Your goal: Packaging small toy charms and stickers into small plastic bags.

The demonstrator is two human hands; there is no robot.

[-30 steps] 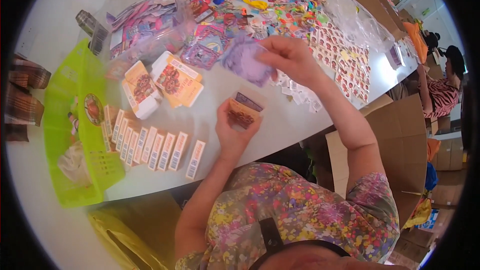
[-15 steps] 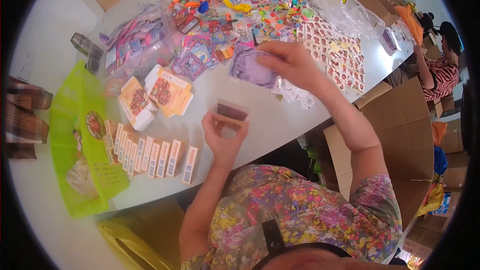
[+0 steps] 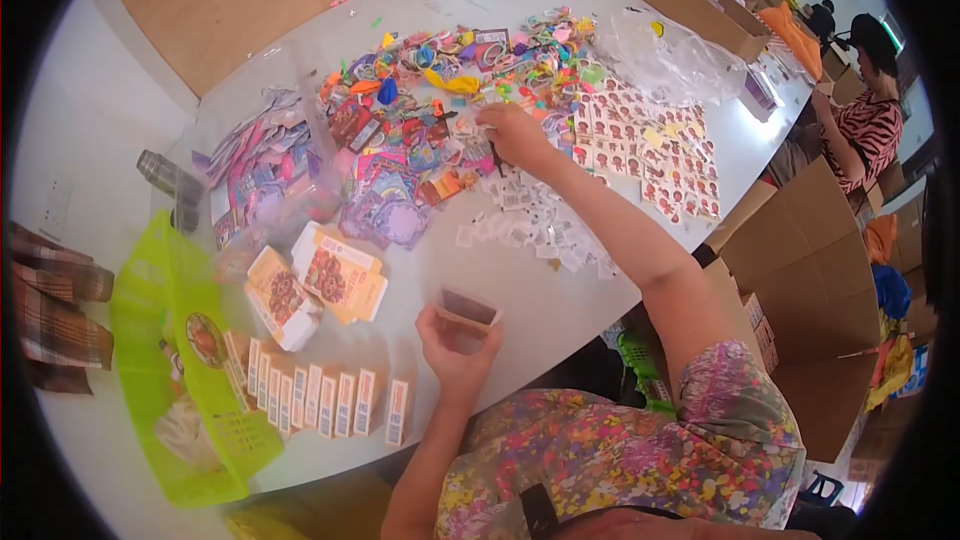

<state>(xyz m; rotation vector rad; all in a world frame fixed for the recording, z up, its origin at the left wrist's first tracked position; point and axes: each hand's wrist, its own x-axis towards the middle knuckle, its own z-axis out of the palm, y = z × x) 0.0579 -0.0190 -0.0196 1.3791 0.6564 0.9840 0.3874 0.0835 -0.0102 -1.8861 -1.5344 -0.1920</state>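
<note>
My left hand (image 3: 455, 348) holds a small open carton (image 3: 468, 308) above the near edge of the white table (image 3: 530, 305), its dark mouth facing up. My right hand (image 3: 513, 132) is stretched far out over a heap of colourful small toys and trinkets (image 3: 450, 70). Its fingers curl down onto the heap, and a thin dark bit shows under them. Purple picture cards (image 3: 388, 218) lie left of that arm.
A row of small upright cartons (image 3: 320, 400) stands beside a green basket (image 3: 165, 370). Flat printed cartons (image 3: 335, 275) lie in stacks. Sticker sheets (image 3: 640, 150), white packets (image 3: 530, 215), clear bags (image 3: 665, 50) and cardboard boxes (image 3: 800, 270) are around. Another person (image 3: 865, 115) sits at the far right.
My right hand has let go of the purple card and reached farther out to the toy heap. My left hand with the small carton has sunk toward the table's near edge.
</note>
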